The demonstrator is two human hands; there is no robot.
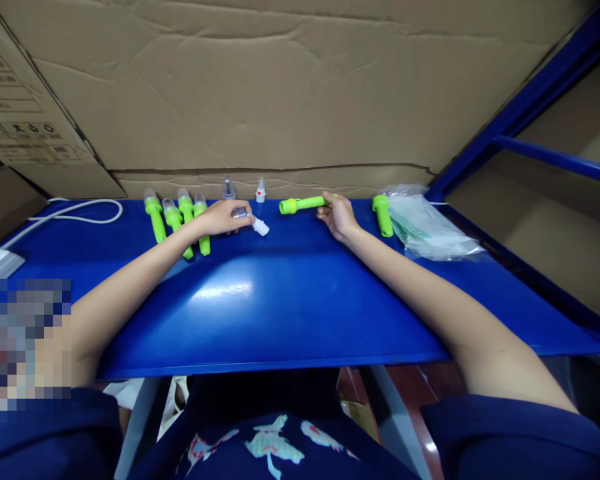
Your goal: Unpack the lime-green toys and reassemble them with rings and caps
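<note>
The left hand (225, 217) is closed over a small clear part (253, 223) with a white tip that pokes out to the right and rests on the blue bench (280, 300). The right hand (337, 215) has its fingertips closed on one end of a green tube (303, 204), which lies flat at the back of the bench. Four more green tubes (177, 220) lie in a row just behind the left wrist. Another green piece (383, 215) lies beside a plastic bag (430, 227) on the right. Two little caps (261, 191) stand against the cardboard (280, 87).
</note>
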